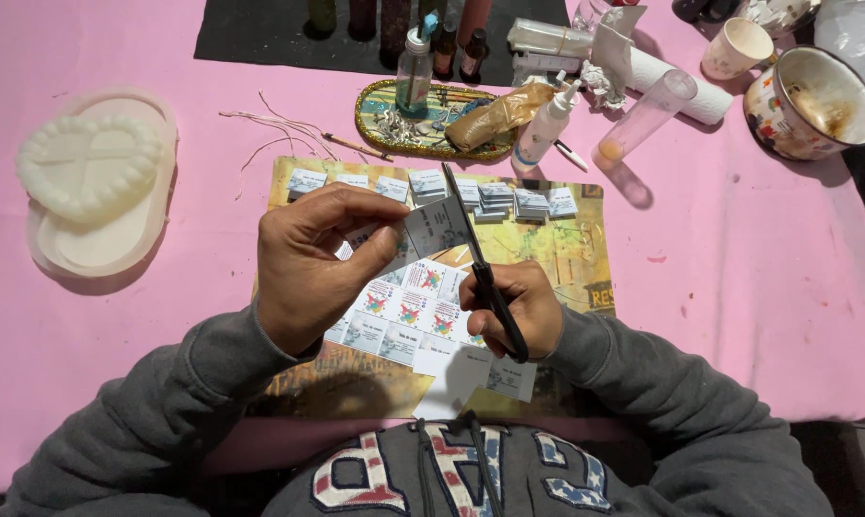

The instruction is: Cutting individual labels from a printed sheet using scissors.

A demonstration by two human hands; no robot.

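At the centre of the frame we hold a small grey printed paper piece [436, 227] pinched between the thumb and fingertips of our left hand [310, 265], closed firmly on its left edge. Our right hand [516, 308] is wrapped shut around the handles of the black scissors [480, 266], whose blades point up and away from us and meet the right edge of the paper piece. Whether the blades are parted or closed on the paper we cannot tell from this angle.

Just below our hands lies the printed sheet [415, 316] of small coloured panels, resting on a yellowish cutting mat [576, 251]. Along the upper part of the mat sit rows of small cut paper stacks [497, 197].

To cut well, we judge that we should keep the paper taut and level with the pinch close to the line, let the blades run along the printed border in one smooth stroke, and turn the paper rather than the scissors. Our thumb lies near the blade, so we should keep it clear.

In the upper left of the frame rests a white heart-shaped mould [89, 168] on the pink tablecloth [739, 287]. Above the mat stands an oval decorated tray [384, 101] with a small spray bottle [414, 69], and in the upper right a paint-stained mug [808, 102].
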